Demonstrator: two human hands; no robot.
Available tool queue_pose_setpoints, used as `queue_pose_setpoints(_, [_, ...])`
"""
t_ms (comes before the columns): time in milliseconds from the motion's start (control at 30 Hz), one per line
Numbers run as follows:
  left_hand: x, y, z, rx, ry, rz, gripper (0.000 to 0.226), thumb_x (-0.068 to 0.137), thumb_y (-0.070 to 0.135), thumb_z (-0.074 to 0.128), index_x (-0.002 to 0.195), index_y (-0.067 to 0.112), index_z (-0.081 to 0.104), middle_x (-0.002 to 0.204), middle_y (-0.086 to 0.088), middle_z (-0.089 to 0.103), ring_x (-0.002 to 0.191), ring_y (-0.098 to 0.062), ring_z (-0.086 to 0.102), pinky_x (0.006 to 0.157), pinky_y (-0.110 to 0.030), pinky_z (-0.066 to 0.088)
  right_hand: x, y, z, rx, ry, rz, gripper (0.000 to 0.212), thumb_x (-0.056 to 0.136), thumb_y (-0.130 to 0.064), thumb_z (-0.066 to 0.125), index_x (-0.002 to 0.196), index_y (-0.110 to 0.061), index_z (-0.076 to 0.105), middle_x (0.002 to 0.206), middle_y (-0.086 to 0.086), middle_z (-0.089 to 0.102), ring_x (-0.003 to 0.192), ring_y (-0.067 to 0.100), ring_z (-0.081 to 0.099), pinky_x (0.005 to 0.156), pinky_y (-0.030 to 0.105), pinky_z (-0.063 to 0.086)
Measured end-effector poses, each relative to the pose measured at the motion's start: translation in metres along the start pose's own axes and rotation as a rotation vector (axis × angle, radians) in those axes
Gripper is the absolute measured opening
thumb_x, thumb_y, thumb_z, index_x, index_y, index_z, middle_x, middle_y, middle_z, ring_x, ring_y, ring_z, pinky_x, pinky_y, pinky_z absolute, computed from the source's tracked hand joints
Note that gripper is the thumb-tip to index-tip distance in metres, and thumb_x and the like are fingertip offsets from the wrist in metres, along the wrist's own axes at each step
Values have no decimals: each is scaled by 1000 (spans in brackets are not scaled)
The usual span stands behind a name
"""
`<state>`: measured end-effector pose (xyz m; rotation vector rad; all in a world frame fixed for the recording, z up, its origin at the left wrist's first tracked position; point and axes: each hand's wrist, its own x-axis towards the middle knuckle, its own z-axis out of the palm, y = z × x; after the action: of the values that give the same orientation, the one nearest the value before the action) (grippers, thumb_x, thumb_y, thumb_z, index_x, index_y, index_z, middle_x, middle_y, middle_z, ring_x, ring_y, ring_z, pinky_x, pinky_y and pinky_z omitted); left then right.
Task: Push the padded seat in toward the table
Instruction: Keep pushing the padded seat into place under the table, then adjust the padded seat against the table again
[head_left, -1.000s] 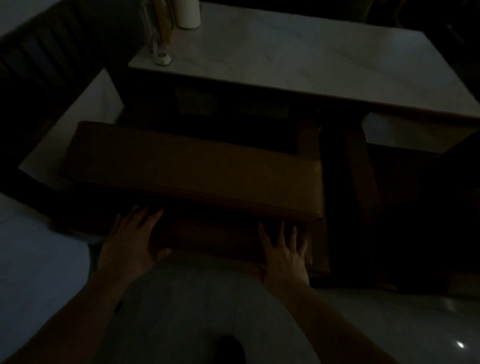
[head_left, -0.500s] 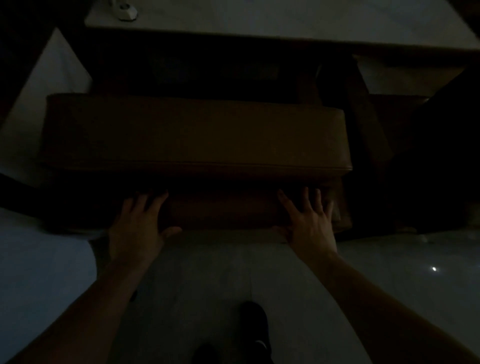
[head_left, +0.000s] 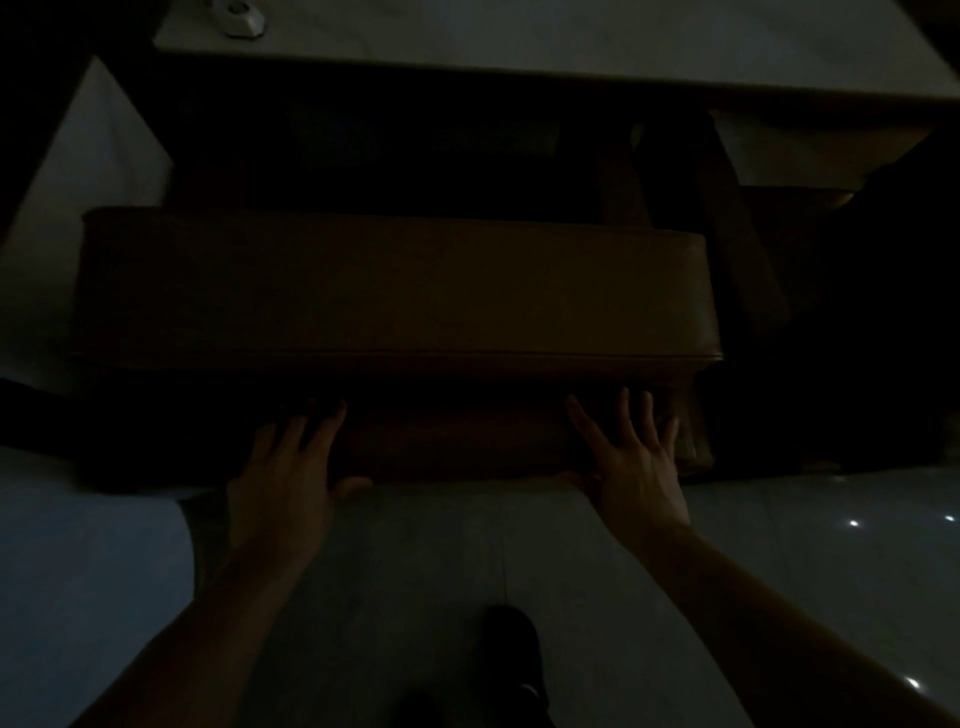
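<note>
The scene is very dark. A long brown padded seat (head_left: 395, 291) stands crosswise in front of me, its far edge close under the near edge of the pale marble table (head_left: 545, 47). My left hand (head_left: 291, 467) presses flat against the seat's near side, left of centre, fingers straight and spread. Near the right end, my right hand (head_left: 634, 462) presses the same side panel with fingers spread. Neither hand holds anything.
A dark wooden table leg (head_left: 727, 218) rises just right of the seat. A small white object (head_left: 240, 21) lies on the table's left corner. Pale tiled floor (head_left: 779, 571) lies below, with my dark shoe (head_left: 514, 649) on it.
The seat has swung square to the table and moved closer to it. My view tipped down, and both hands stayed flat on its near side.
</note>
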<state>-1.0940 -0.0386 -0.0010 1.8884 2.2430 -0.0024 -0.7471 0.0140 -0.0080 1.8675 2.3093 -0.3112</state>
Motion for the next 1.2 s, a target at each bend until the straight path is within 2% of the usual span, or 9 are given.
queue_pose_setpoints(167, [-2,9,-8,-9,-19,-48,92,78,58,70,152,32,22,155,-9,30,140,-38,24,96,-58,45,-1,-5,-12,-23,-36,22,84,93,-64,44,154,-44,-9,165,21,-3,149,48,-9,117,70,6])
queue_pose_setpoints(267, [-7,17,-15,-12,-59,-77,96,80,63,64,154,33,10,160,-9,17,145,-36,13,107,-56,35,-5,-5,-27,28,-85,25,86,93,-58,51,155,-43,-6,165,18,-5,150,45,-8,118,67,11])
queue_pose_setpoints(400, [-16,32,-30,-6,8,34,90,80,69,57,153,34,17,157,-8,27,140,-34,26,109,-52,33,-20,-15,-46,164,-108,7,87,90,-62,54,157,-40,2,166,16,1,152,40,3,120,56,20])
queue_pose_setpoints(467, [-20,44,-38,-43,-1,71,89,80,74,51,152,36,15,158,-4,25,141,-32,26,110,-51,32,-32,-25,-53,189,-100,-16,86,89,-65,53,157,-39,6,166,14,2,152,38,5,121,52,21])
queue_pose_setpoints(700, [-37,101,-63,-158,-85,212,83,84,75,44,152,39,13,158,1,26,140,-26,29,112,-45,29,-77,-8,-85,285,-51,-14,79,90,-62,55,155,-39,16,166,11,8,152,36,11,119,51,26])
queue_pose_setpoints(933, [-71,189,-79,-182,-151,262,79,87,73,40,153,39,12,160,5,23,142,-22,26,115,-42,28,-132,102,-110,335,-12,89,68,89,-60,56,148,-42,27,161,11,23,146,36,28,114,47,34])
queue_pose_setpoints(1033, [-84,259,-73,-178,-178,299,78,88,71,41,152,41,10,160,7,19,144,-22,22,114,-42,29,-159,173,-111,323,-16,170,76,89,-64,53,154,-38,22,164,11,16,150,34,20,117,45,31])
queue_pose_setpoints(1133, [-101,344,-59,-186,-162,366,77,89,69,43,152,40,11,160,8,19,143,-21,22,113,-38,30,-189,258,-111,301,1,182,70,90,-60,53,152,-39,28,160,10,29,147,31,28,115,40,34])
queue_pose_setpoints(1200, [-111,403,-48,-210,-158,390,77,89,69,44,153,41,11,161,7,18,144,-21,21,114,-38,29,-210,316,-110,299,-9,235,70,90,-60,55,152,-42,27,162,9,25,148,31,25,116,40,34])
